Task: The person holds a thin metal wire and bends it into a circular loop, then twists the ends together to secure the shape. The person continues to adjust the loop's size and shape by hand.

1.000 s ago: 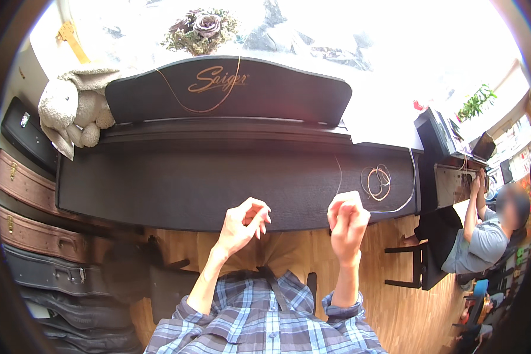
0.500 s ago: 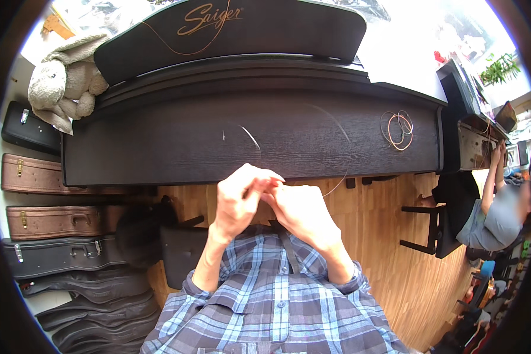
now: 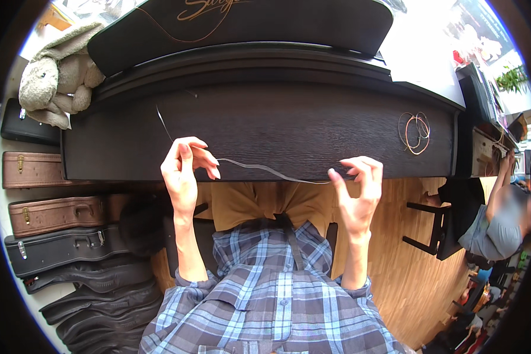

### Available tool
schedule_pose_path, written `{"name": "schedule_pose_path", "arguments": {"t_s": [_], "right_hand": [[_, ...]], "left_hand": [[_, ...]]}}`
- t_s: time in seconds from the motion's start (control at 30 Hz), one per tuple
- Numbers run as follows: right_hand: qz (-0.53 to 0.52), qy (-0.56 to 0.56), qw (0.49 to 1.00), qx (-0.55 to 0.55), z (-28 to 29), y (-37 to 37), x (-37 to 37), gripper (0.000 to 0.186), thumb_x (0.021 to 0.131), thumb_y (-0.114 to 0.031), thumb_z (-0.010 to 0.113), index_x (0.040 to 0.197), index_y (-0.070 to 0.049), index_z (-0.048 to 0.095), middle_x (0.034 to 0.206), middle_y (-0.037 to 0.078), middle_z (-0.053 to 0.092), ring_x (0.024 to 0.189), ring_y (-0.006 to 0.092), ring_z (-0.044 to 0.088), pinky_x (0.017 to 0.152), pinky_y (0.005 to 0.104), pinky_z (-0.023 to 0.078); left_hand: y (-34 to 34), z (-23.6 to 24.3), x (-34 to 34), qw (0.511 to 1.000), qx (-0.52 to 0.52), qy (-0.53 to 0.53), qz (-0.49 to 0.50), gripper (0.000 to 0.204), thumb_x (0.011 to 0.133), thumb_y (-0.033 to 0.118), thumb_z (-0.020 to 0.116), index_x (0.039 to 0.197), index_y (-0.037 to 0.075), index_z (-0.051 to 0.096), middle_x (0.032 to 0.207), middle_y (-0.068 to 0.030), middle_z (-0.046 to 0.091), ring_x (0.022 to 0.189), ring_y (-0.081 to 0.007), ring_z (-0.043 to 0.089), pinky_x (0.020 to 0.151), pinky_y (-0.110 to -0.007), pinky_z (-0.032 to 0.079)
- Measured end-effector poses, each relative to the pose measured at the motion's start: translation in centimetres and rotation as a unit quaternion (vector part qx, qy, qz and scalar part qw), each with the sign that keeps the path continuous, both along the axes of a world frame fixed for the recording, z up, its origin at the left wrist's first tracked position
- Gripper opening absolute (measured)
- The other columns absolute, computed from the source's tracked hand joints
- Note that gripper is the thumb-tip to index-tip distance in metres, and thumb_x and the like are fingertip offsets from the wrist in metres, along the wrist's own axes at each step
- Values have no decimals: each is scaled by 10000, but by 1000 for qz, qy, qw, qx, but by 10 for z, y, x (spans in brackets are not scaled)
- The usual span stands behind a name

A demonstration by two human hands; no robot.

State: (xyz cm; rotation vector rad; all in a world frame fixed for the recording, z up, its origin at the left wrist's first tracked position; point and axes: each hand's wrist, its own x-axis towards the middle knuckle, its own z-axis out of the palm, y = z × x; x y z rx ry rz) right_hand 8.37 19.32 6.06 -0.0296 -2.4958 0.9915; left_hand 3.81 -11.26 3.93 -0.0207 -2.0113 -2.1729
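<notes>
A thin, pale, shiny string, like an instrument string, stretches in a loose wave between my hands, over the front edge of a dark wood-grain digital piano lid. My left hand has its fingers bent around the string, and a stretch of it rises past that hand to the upper left. Thumb and fingers are spread on my right hand; the string reaches its thumb, where the end is hard to make out. To the right, a coil of copper-coloured and dark string lies on the lid.
Another thin string hangs across the dark music rest. A plush rabbit sits at the far left. Instrument cases line the left side. A seated person works at the right beside a black stool.
My hands were together at the piano's front edge; they have moved apart, left and right, with the string drawn out between them. The right fingers have spread. The view has shifted slightly.
</notes>
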Motion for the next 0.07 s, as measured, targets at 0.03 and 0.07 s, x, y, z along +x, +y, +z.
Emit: {"name": "schedule_pose_path", "arguments": {"t_s": [0.03,0.07], "right_hand": [[-33,-34,999,-20,-1,4,-1,317,794,-19,832,1074,-76,695,1083,68,598,882,182,607,781,324,546],[-30,-32,999,-26,-3,5,-1,317,794,-19,832,1074,-76,695,1083,68,598,882,182,607,781,324,546]], "left_hand": [[-1,-2,-2,1000,6,-9,-2,426,1109,371,413,1024,-6,593,716,-119,671,559,-175,643,546,-277,529],[-1,-5,-4,1000,12,-17,-5,422,1105,385,421,1025,9,595,722,-109,667,571,-173,638,560,-278,529]]}}
